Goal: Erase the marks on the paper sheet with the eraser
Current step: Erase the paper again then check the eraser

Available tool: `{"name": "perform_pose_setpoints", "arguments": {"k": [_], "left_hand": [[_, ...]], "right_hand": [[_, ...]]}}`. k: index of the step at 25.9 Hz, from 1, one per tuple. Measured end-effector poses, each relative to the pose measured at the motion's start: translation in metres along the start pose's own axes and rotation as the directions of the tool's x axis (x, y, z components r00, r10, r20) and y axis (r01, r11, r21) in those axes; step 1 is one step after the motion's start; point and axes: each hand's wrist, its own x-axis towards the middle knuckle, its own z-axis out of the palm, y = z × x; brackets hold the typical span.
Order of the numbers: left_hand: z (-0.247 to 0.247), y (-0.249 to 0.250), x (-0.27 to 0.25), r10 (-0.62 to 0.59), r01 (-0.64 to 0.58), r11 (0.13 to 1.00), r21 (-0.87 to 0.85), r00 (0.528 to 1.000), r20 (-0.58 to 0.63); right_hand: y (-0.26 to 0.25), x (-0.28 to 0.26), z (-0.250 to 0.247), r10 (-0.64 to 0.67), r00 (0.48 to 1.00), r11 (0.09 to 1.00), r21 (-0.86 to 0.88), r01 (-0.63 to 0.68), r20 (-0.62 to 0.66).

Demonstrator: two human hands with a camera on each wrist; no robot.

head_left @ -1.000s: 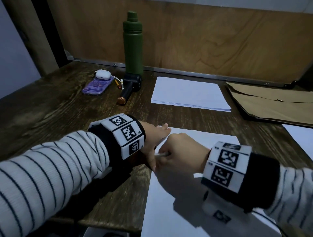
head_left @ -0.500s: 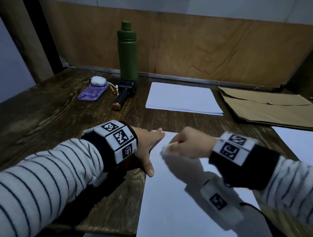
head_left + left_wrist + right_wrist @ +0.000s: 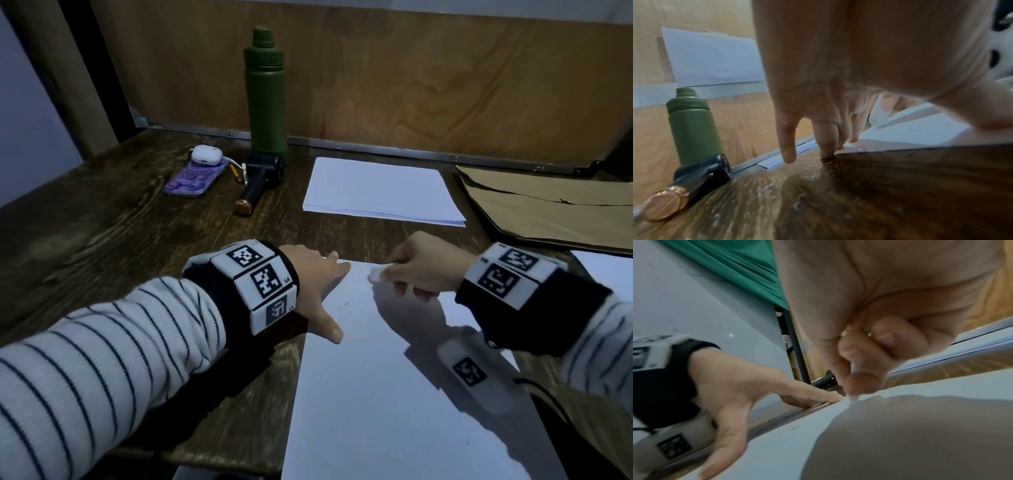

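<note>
A white paper sheet lies on the dark wooden table in front of me, with a faint small mark near its upper left. My left hand lies flat with fingers spread on the sheet's top left corner, thumb along its left edge. My right hand pinches a small white eraser and hovers at the sheet's top edge. In the left wrist view the eraser shows beyond my straight fingers. In the right wrist view my curled fingers meet the paper edge.
A stack of white paper lies at the back centre. A green bottle, a black cylindrical tool, a purple phone with a white earbud case sit back left. Brown envelopes lie at the right.
My right hand with the eraser has moved from beside my left hand toward the right and farther up the sheet. My left hand has stayed pressed on the paper's corner.
</note>
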Motion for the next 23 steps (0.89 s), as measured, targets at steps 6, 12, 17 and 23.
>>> {"name": "perform_pose_setpoints", "arguments": {"k": [6,12,17,23], "left_hand": [[0.008,0.003,0.006,-0.008,0.008,1.000,0.015,0.998,-0.055],[0.007,0.003,0.006,-0.014,0.015,0.999,0.042,0.999,-0.036],[0.008,0.006,0.006,-0.029,0.032,0.999,0.043,0.998,-0.051],[0.006,0.005,0.007,-0.027,0.028,0.999,0.022,0.999,-0.017]], "right_hand": [[-0.034,-0.022,0.032,-0.238,0.968,0.938,-0.240,0.250,0.081],[-0.019,0.000,0.010,-0.107,0.988,0.967,-0.242,0.077,-0.113],[-0.033,-0.036,0.039,-0.296,0.946,0.922,-0.217,0.320,0.134],[-0.016,-0.010,0.018,-0.189,0.972,0.949,-0.279,0.146,-0.137]]}}
